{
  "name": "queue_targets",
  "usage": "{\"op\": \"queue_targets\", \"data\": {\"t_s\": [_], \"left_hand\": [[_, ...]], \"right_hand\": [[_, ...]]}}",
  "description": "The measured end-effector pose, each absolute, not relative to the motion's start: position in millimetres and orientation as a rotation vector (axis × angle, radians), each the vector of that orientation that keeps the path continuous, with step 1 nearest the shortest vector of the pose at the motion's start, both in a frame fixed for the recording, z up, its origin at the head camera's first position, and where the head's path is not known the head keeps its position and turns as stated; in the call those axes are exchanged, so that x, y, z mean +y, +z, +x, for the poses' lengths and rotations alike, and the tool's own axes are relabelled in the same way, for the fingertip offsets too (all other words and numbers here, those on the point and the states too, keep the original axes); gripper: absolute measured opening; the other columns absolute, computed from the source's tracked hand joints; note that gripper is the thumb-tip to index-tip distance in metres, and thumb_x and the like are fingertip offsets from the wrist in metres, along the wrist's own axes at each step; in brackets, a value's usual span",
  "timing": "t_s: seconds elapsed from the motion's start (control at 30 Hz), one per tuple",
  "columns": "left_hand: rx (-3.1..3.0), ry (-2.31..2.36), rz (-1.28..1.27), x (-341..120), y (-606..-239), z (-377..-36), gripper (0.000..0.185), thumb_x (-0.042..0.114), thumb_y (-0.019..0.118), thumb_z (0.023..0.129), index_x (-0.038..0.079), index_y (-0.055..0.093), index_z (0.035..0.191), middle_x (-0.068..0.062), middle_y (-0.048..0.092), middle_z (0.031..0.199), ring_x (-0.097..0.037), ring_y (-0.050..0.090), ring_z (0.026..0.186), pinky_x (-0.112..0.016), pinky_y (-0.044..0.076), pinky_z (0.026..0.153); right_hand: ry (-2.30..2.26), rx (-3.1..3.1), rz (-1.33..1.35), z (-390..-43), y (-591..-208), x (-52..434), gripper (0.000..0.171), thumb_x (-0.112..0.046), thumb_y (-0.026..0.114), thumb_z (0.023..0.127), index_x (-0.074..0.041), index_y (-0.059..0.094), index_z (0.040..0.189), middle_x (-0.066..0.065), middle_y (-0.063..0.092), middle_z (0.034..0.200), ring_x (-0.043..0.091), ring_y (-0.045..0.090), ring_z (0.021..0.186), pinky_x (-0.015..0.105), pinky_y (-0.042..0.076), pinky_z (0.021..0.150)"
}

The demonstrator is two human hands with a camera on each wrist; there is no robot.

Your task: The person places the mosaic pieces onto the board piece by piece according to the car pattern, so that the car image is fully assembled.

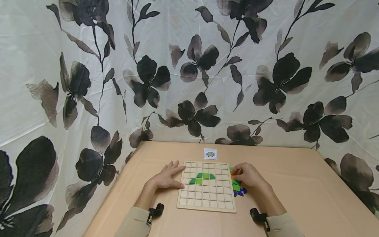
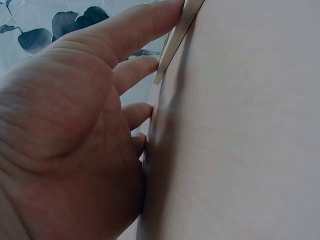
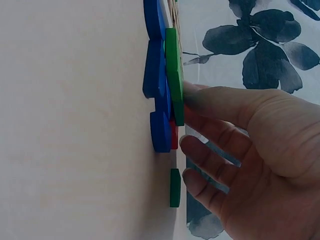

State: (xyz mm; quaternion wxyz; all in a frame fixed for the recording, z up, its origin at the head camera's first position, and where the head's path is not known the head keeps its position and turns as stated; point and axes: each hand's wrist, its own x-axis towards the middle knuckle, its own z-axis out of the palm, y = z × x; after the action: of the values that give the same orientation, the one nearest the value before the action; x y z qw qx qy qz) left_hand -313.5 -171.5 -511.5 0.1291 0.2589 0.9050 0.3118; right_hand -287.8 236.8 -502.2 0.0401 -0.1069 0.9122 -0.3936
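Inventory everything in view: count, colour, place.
Flat table: one, tan, foreground
Floral cloth backdrop: one, white and black, behind table
Gridded wooden board: one, pale, on table
Small printed card: one, white, beyond board
Quarter-round pieces: three, dark green, on board
Square pieces: two, light green, on board
Loose flat pieces: count unclear, blue, green, reddish-orange, right of board
Wrist cameras: two, black, flanking board's near edge
Sleeves: two, beige, bottom
Left hand: one, board's left edge
Right hand: one, at loose pieces

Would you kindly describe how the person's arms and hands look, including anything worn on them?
The left sleeve and right sleeve are plain beige and end short of the hands. The left device and right device, one at each sleeve's end, are small and black. The left hand and right hand wear no gloves.
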Motion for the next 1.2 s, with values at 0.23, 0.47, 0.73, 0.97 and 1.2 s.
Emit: {"op": "queue_targets", "data": {"t_s": [0.23,0.47,0.73,0.97,1.2], "left_hand": [[2.634,0.915,0.750,-170,-513,-314,0.089,0.048,0.084,0.083,0.020,0.046,0.159,-0.024,0.014,0.173,-0.048,0.000,0.161,-0.064,-0.004,0.129],[2.638,0.911,0.748,-169,-513,-314,0.088,0.048,0.083,0.084,0.020,0.046,0.159,-0.024,0.014,0.173,-0.047,0.000,0.161,-0.063,-0.004,0.129],[2.639,0.912,0.746,-167,-511,-315,0.088,0.048,0.083,0.084,0.020,0.046,0.159,-0.024,0.014,0.173,-0.048,0.001,0.160,-0.064,-0.003,0.129],[2.643,0.916,0.735,-165,-510,-314,0.087,0.047,0.083,0.084,0.020,0.046,0.158,-0.024,0.014,0.173,-0.048,0.001,0.160,-0.064,-0.003,0.129],[2.649,0.911,0.725,-163,-510,-314,0.087,0.047,0.083,0.084,0.020,0.046,0.158,-0.024,0.014,0.173,-0.048,0.001,0.160,-0.064,-0.003,0.129]], "right_hand": [[-1.186,2.810,-0.320,-291,-502,239,0.011,0.001,0.075,0.091,-0.008,0.078,0.096,0.003,0.067,0.084,0.018,0.058,0.069,0.028,0.057,0.051],[-1.183,2.810,-0.376,-294,-504,243,0.010,0.000,0.076,0.091,-0.009,0.077,0.096,0.003,0.067,0.083,0.018,0.058,0.069,0.028,0.056,0.051],[-1.173,2.814,-0.380,-298,-504,246,0.010,-0.002,0.078,0.090,-0.010,0.078,0.096,0.002,0.067,0.082,0.018,0.057,0.070,0.028,0.055,0.050],[-1.130,2.852,-0.399,-300,-502,247,0.011,-0.003,0.079,0.089,-0.010,0.078,0.097,0.001,0.068,0.083,0.017,0.057,0.070,0.027,0.053,0.049],[-1.073,2.885,-0.393,-303,-503,248,0.012,-0.003,0.079,0.089,-0.013,0.079,0.096,-0.001,0.067,0.082,0.017,0.057,0.071,0.026,0.052,0.051]]}}
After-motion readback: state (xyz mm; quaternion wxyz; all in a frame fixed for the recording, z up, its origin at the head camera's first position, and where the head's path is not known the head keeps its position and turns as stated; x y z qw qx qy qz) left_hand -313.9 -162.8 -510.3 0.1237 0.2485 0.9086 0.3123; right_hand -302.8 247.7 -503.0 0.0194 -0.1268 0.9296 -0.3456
